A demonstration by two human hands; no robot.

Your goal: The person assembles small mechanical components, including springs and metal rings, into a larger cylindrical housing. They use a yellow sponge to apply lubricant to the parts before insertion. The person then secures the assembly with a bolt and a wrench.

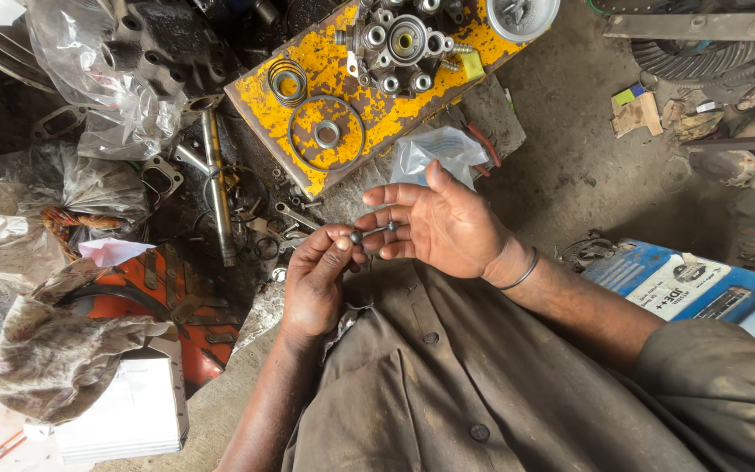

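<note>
Small metal pin (372, 232), dark and ball-ended, sits between the person's two hands, above the lap of a brown buttoned shirt (447, 376). The left hand (316, 280) has its grip closed on the ball end, thumb and fingertips pinching it. The right hand (439, 223) lies open, palm up, fingers spread; the other end of the pin rests across those fingers, and nothing is clasped there.

Ahead of the hands a yellow, paint-worn board (377, 114) carries a round metal housing with several bores (399, 44), a flat ring with a washer inside it (327, 134) and a coil spring (287, 80). A crumpled clear bag (439, 150) lies just beyond the right fingers. Spanners and greasy scraps litter the floor (570, 175) to the left.

The risk I see is a drop. The pin looks oily, the pinch is light, and the open hand gives it only a shelf. A slip would likely send it rolling into the dark clutter below, where so small a piece would be hard to find.
</note>
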